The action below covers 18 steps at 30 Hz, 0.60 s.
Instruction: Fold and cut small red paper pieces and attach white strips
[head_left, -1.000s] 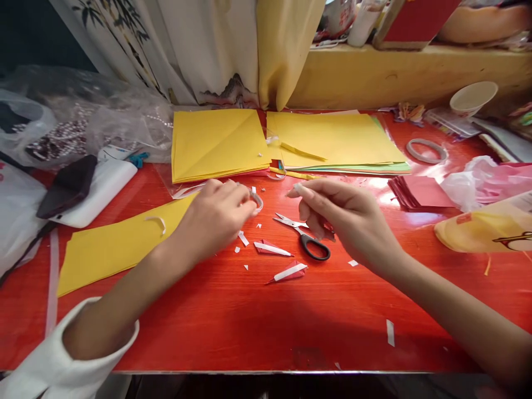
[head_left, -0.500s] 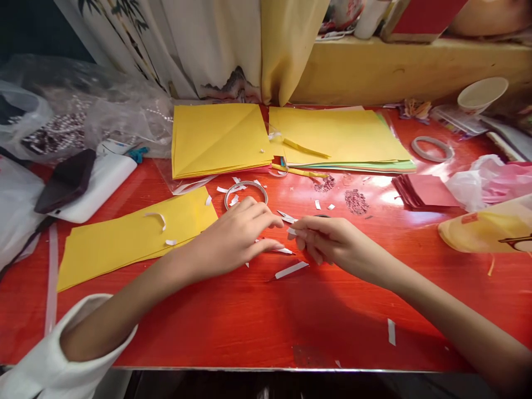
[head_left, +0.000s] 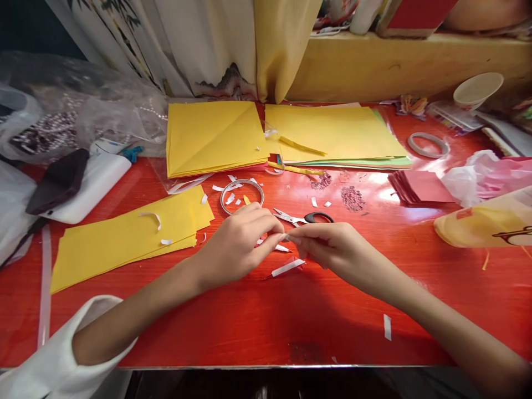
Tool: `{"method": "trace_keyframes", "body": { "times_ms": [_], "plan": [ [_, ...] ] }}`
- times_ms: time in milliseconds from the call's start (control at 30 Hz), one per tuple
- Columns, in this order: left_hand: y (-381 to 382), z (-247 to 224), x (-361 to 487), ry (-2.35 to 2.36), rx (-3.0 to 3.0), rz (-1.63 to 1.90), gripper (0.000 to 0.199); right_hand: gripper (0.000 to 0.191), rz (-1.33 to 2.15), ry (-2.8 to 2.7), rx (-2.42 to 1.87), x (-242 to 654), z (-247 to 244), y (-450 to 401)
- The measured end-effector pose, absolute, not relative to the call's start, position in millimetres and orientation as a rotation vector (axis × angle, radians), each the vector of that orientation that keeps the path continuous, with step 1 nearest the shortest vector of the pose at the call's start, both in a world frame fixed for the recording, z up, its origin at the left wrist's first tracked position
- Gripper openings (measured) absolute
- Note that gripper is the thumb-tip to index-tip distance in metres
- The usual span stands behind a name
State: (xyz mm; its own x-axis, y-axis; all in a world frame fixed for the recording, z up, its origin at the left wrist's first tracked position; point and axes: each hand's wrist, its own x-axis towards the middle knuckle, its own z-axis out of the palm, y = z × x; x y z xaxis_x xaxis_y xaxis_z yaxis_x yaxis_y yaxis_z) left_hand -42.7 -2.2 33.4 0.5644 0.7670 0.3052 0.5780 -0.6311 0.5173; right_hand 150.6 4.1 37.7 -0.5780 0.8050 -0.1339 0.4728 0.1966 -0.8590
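My left hand (head_left: 245,238) and my right hand (head_left: 332,244) meet fingertip to fingertip over the red table. Between the fingertips is a small white piece (head_left: 286,237), pinched by my right hand; my left thumb and forefinger close at its other side. Just behind the hands lie scissors (head_left: 296,218) with black handles. Under and in front of the fingers are a white-and-red strip (head_left: 288,268) and another white strip (head_left: 282,247). A tape ring (head_left: 242,183) sits behind my left hand among white scraps (head_left: 231,198).
Yellow sheets lie at the left (head_left: 124,238) and in two stacks (head_left: 216,138) at the back. A phone (head_left: 60,180) rests on a white box. At the right are dark red cards (head_left: 421,187), a second tape ring (head_left: 428,145) and a yellowish cup (head_left: 482,224).
My left hand has moved right and its thumb and forefinger have closed at the white piece, meeting my right fingertips. More of the scissors shows now. The view has shifted slightly.
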Motion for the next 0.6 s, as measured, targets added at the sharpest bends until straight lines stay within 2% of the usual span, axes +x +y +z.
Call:
{"method": "trace_keyframes", "body": {
  "times_ms": [167,300,467,600],
  "plan": [
    [-2,35,-42,1.087,2.466,0.754,0.014,0.034,1.380,-2.083,-1.295,156,34,7],
    [-1,41,-44,1.123,2.403,0.774,0.014,0.048,1.337,-1.967,-1.397,164,36,11],
    [0,40,-46,1.156,2.335,0.774,0.014,0.030,1.563,-1.795,-1.279,161,44,8],
    [-1,36,-45,1.125,2.342,0.760,0.014,0.021,1.569,-1.807,-1.283,156,43,4]
  ]
}}
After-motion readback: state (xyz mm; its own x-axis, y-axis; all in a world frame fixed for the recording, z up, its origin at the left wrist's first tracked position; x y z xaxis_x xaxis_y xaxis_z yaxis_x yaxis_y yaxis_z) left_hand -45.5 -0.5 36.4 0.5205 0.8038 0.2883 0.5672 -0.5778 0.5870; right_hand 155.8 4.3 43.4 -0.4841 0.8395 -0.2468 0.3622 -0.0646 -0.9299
